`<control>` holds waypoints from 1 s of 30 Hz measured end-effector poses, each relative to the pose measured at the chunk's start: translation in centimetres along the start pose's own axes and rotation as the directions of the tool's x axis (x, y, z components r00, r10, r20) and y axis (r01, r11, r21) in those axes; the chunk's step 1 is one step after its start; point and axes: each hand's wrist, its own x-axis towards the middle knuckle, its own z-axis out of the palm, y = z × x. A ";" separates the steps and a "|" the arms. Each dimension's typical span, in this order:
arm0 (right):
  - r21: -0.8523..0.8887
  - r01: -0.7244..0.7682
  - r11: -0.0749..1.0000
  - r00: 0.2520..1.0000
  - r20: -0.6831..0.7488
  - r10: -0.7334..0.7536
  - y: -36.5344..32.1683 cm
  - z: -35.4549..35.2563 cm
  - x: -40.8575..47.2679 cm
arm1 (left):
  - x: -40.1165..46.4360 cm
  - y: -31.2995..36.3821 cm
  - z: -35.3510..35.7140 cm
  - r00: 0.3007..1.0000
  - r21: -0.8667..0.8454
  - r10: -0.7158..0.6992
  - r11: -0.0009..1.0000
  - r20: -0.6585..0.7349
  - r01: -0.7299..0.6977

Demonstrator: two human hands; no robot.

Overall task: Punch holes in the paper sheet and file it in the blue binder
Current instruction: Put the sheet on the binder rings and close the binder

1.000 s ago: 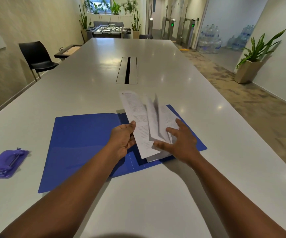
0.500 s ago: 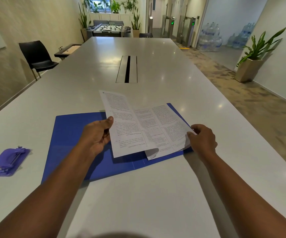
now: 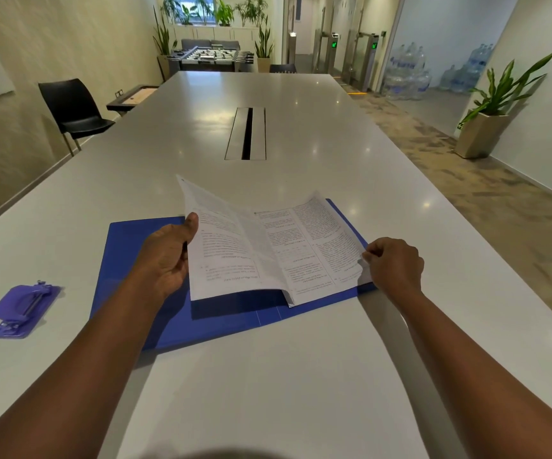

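The blue binder (image 3: 129, 256) lies open and flat on the white table (image 3: 268, 376). Printed paper sheets (image 3: 268, 246) are spread above it like an open book. My left hand (image 3: 167, 260) grips the left sheet at its left edge, thumb on top, and holds it lifted. My right hand (image 3: 395, 263) pinches the right edge of the right-hand sheets, which lie on the binder's right half. A purple hole punch (image 3: 24, 309) sits on the table far to the left, apart from both hands.
A metal cable slot (image 3: 246, 132) is set in the table's middle beyond the binder. A black chair (image 3: 71, 111) stands at the left side. A potted plant (image 3: 486, 127) stands on the floor at the right.
The sheets have been spread open from a bunched, flipping stack. My left hand moved left with one sheet, and my right hand moved right to pinch the other edge.
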 end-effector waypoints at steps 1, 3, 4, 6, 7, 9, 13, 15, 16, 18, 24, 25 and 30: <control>-0.003 0.006 1.000 1.000 0.002 -0.006 0.1 0.0 0.0 | 0.2 0.0 -0.2 1.000 0.017 0.004 1.000 -0.009 -0.004; 0.020 -0.007 1.000 1.000 0.007 0.006 0.2 0.1 0.0 | 0.5 0.0 -0.4 0.999 0.057 0.023 0.998 -0.023 -0.022; 0.035 -0.026 0.999 1.000 0.013 0.025 0.3 0.1 0.0 | 0.6 0.0 -0.4 0.999 0.076 0.036 0.997 -0.030 -0.033; 0.050 -0.063 0.997 0.997 0.054 0.060 0.5 0.3 0.1 | 0.6 0.1 -0.5 0.996 0.092 0.075 0.993 -0.048 -0.070; 0.056 -0.075 0.996 0.994 0.089 0.070 0.7 0.5 0.1 | 0.5 0.1 -0.4 0.993 0.097 0.098 0.991 -0.060 -0.092; 0.098 -0.098 0.990 0.984 0.160 0.082 0.9 0.7 -0.1 | 0.2 0.2 -0.4 0.986 0.147 0.146 0.980 -0.080 -0.133; 0.270 -0.213 0.939 0.970 0.172 0.171 0.9 0.5 -0.5 | -0.1 0.3 -0.5 0.959 0.306 0.274 0.921 -0.068 -0.241; 0.277 -0.203 0.939 0.976 0.128 0.174 0.7 0.3 -0.3 | -0.1 0.5 -0.5 0.945 0.373 0.324 0.882 -0.041 -0.286; 0.289 -0.183 0.940 0.982 0.103 0.159 0.5 0.1 -0.2 | 0.0 0.6 -0.5 0.941 0.408 0.337 0.862 -0.016 -0.302; 0.351 -0.118 0.929 0.993 0.060 0.103 -0.4 -0.4 -0.3 | -0.2 1.0 0.0 0.946 0.460 0.323 0.834 0.038 -0.303; 0.567 0.110 0.817 0.987 0.036 -0.158 -6.3 -1.8 -2.6 | -0.7 1.3 3.3 0.974 0.420 0.184 0.880 0.130 -0.222; 0.542 0.172 0.823 0.975 0.025 -0.221 -7.2 -1.7 -3.4 | -0.7 1.3 4.0 0.975 0.393 0.174 0.894 0.137 -0.214; 0.546 0.358 0.758 0.894 0.036 -0.447 -10.0 0.0 -7.2 | -1.0 0.5 7.1 0.977 0.250 0.108 0.956 0.181 -0.152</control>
